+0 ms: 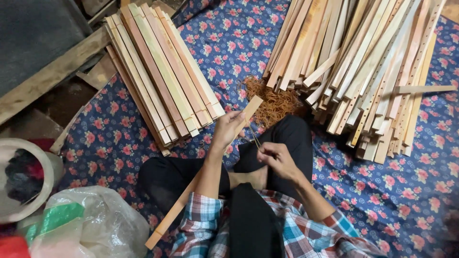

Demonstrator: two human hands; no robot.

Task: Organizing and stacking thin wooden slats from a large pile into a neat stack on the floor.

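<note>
Blue floral cloth (406, 191) covers floor under and around hands. Neat stack of slats (162, 71) beyond hands to left, loose heap of slats (373, 71) beyond to right. Rough plank (48, 79) and dark floor (67, 98) far left. White tub (36, 162) and clear plastic bag (95, 220) near left. Soft, even light.

Neat slat stack (162, 71) left on cloth (239, 43), loose slat heap (373, 71) right, rubber band pile (272, 102) between; bucket (24, 179) and plastic bag (91, 220) far left.
</note>
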